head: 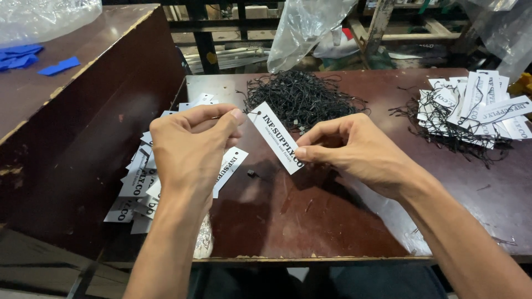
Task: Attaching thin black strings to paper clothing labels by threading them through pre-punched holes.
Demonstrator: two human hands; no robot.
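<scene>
Over a dark brown table (332, 216) my two hands hold one white paper tag (275, 137) with black print. My right hand (354, 149) pinches the tag's lower end between thumb and fingers. My left hand (191, 144) is closed at the tag's upper end, by its punched hole, fingertips pinched on what looks like a thin black string. Behind the tag lies a heap of black strings (299, 97). A loose pile of unstrung white tags (141, 182) lies under my left hand.
A stack of tags with strings attached (476, 108) sits at the right. A tall brown box (83, 111) stands at the left with blue pieces (58, 66) on top. Clear plastic bags (307, 27) hang behind the table. A small black bit (251, 173) lies on the table.
</scene>
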